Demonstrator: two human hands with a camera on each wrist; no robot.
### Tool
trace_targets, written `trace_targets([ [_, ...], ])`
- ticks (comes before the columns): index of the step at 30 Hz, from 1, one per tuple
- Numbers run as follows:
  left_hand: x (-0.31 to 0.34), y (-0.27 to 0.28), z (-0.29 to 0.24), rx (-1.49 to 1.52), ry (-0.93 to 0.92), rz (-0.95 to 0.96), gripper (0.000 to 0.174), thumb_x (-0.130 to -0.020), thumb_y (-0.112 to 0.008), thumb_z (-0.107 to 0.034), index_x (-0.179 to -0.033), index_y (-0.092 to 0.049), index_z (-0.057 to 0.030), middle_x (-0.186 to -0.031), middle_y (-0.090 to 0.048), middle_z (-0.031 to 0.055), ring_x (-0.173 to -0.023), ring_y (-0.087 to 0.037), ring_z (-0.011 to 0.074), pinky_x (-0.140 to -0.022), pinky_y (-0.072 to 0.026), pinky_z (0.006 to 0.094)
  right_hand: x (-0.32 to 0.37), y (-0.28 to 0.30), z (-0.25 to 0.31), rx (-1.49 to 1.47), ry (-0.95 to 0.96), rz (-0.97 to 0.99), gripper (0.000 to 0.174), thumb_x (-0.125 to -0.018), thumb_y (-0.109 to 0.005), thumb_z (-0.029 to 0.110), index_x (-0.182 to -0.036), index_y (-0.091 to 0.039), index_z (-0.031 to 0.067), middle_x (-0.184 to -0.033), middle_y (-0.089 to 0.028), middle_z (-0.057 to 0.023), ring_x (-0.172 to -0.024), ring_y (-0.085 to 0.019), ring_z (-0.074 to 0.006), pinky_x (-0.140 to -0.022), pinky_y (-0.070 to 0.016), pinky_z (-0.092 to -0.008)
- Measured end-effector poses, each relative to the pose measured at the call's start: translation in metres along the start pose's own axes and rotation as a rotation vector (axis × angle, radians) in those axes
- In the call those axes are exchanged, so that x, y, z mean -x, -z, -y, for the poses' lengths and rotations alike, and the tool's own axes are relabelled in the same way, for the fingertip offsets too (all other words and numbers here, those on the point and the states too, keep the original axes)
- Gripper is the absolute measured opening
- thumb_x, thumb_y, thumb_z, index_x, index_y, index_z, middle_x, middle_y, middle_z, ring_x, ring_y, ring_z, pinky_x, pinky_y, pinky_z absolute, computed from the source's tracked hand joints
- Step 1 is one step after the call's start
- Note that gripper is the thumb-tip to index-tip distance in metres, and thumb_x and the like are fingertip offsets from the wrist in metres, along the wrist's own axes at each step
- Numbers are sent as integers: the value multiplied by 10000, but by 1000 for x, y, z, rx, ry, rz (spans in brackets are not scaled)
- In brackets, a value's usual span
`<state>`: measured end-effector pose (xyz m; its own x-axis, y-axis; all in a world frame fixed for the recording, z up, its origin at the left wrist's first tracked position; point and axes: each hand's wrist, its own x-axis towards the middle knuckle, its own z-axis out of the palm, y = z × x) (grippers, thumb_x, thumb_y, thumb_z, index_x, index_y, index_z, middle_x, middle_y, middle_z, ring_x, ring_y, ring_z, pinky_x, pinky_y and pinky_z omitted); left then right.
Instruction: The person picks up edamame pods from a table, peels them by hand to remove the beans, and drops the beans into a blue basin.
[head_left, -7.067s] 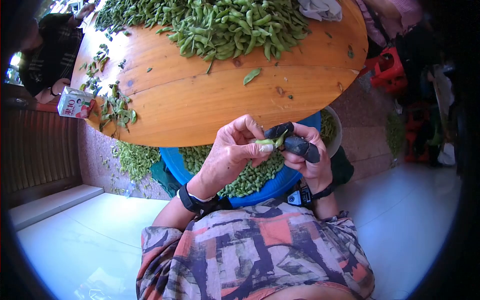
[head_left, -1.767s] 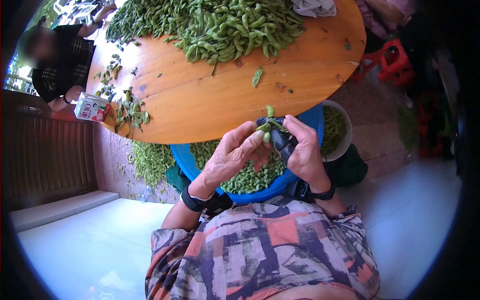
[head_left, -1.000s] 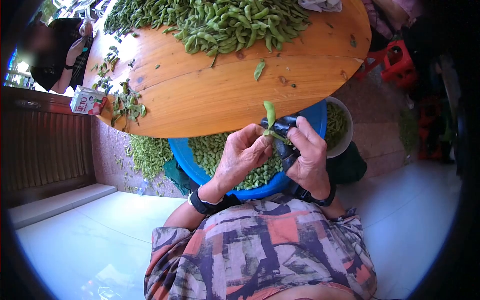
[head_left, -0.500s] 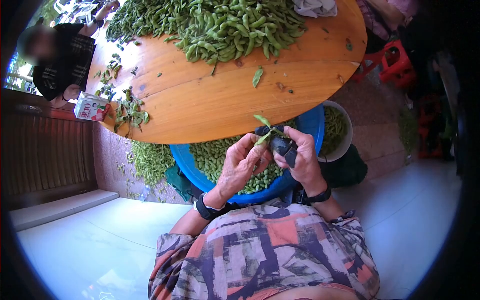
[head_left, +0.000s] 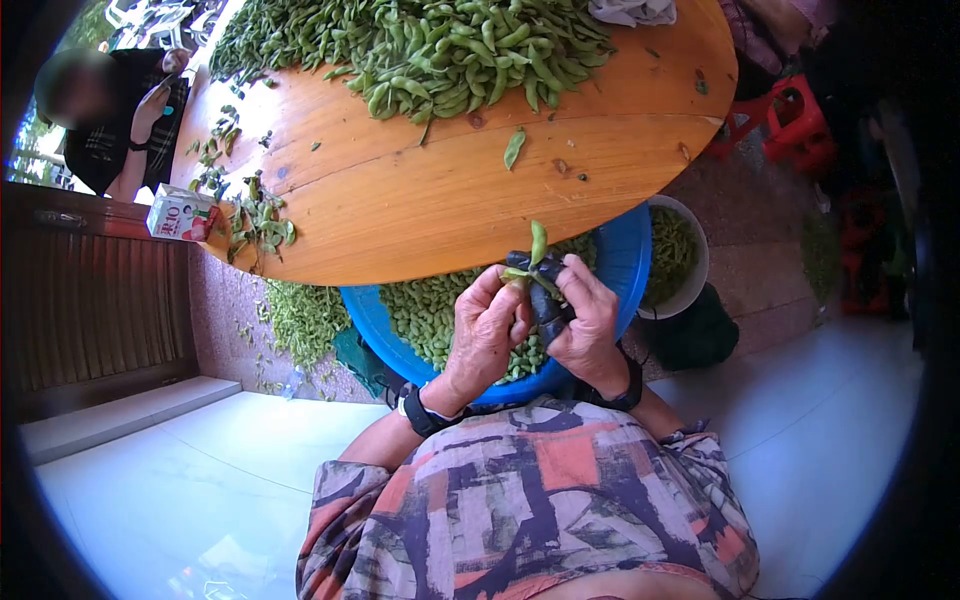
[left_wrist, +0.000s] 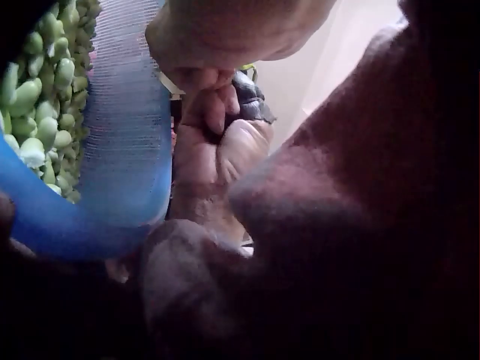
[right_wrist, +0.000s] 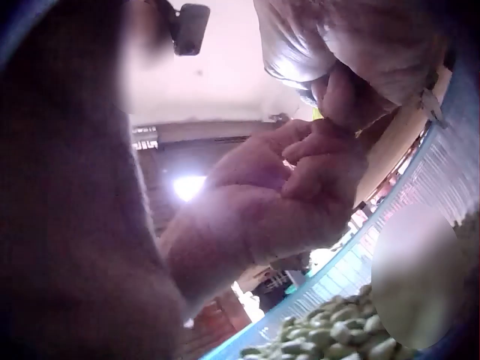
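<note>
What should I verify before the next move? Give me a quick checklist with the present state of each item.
1. Grip: ok. The left hand and right hand pinch green pods.
2. Finger covers: ok. Black covers sit on the right thumb and forefinger.
3. Beans left in the held pods: cannot tell. The fingers hide too much.
4. Catch below: ok. In the head view, the hands show over the blue tub, which holds shelled beans.
5. Supply: ok. A large pod pile lies on the table.
6. Pods all gathered: not ok. One loose pod lies apart from the pile.
</note>
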<state>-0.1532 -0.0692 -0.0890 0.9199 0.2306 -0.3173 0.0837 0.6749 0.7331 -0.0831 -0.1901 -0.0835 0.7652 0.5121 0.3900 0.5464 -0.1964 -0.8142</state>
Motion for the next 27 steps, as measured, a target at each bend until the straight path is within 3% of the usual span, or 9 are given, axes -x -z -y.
trace_targets([
  [2, 1, -1, -1, -24, 25, -85, 126, -989, -504, -150, -928, -578, -67, -613, -502, -38, -485, -398, 29, -452, -303, 176, 0, -2, 0, 21, 34, 6, 334, -694, -663, 10, -1025, -621, -7, -905, -573, -178, -781, -624, -373, -658, -509, -389],
  [15, 4, 19, 4, -86, 1, -65, 119, -980, -554, -174, -917, -575, -74, -637, -524, -42, -479, -401, 32, -439, -268, 179, -2, 1, -4, 7, 75, 125, 307, -702, -643, -19, -1006, -606, -27, -934, -584, -192, -830, -625, -385, -714, -520, -382],
  [17, 3, 23, -3, -352, 43, 58, 171, -977, -568, -207, -978, -614, -43, -700, -601, 25, -552, -520, 83, -484, -380, 222, -4, 7, -8, -11, 62, 126, 274, -712, -645, -21, -984, -608, -31, -918, -586, -195, -822, -628, -386, -714, -518, -378],
  [18, 3, 25, -11, -352, 42, 58, 171, -977, -568, -207, -978, -614, -43, -700, -601, 25, -552, -520, 83, -484, -380, 222, -6, 11, -11, -28, 49, 125, 241, -723, -648, -22, -961, -611, -34, -902, -588, -198, -813, -632, -387, -714, -517, -373],
  [20, 5, 27, -33, -1069, -236, 278, 216, -955, -592, -198, -1052, -638, -11, -795, -659, 97, -693, -633, 168, -602, -486, 294, -12, 25, -15, -55, 54, 126, 186, -729, -670, -16, -903, -611, -47, -838, -589, -200, -791, -635, -383, -695, -510, -363],
  [21, 8, 27, -43, -1118, -336, 258, 199, -916, -614, -103, -1080, -643, 5, -853, -674, 131, -826, -673, 234, -719, -519, 334, -13, 36, -19, -115, 30, 224, 181, -728, -680, -8, -891, -612, -50, -817, -591, -192, -776, -633, -371, -677, -501, -360],
  [23, 10, 22, -58, -1154, -512, 208, 226, -861, -629, 0, -1087, -644, -2, -951, -667, 144, -846, -674, 274, -735, -536, 352, -25, 53, -8, -278, -46, 402, 177, -728, -704, 20, -866, -622, -55, -769, -600, -167, -727, -626, -338, -640, -472, -354],
  [24, 11, 13, -69, -1178, -598, 172, 250, -843, -630, 28, -1089, -646, -8, -1001, -660, 148, -867, -672, 279, -747, -542, 361, -28, 59, -7, -280, -49, 403, 177, -728, -704, 20, -866, -622, -55, -769, -600, -167, -727, -626, -338, -640, -472, -354],
  [27, -1, -2, -79, -1276, -644, 331, 270, -811, -650, 44, -1075, -650, -16, -1062, -638, 142, -918, -660, 301, -772, -543, 359, -29, 67, -8, -439, -50, 572, 156, -757, -696, 33, -873, -628, -46, -764, -595, -157, -692, -609, -322, -620, -454, -349],
])
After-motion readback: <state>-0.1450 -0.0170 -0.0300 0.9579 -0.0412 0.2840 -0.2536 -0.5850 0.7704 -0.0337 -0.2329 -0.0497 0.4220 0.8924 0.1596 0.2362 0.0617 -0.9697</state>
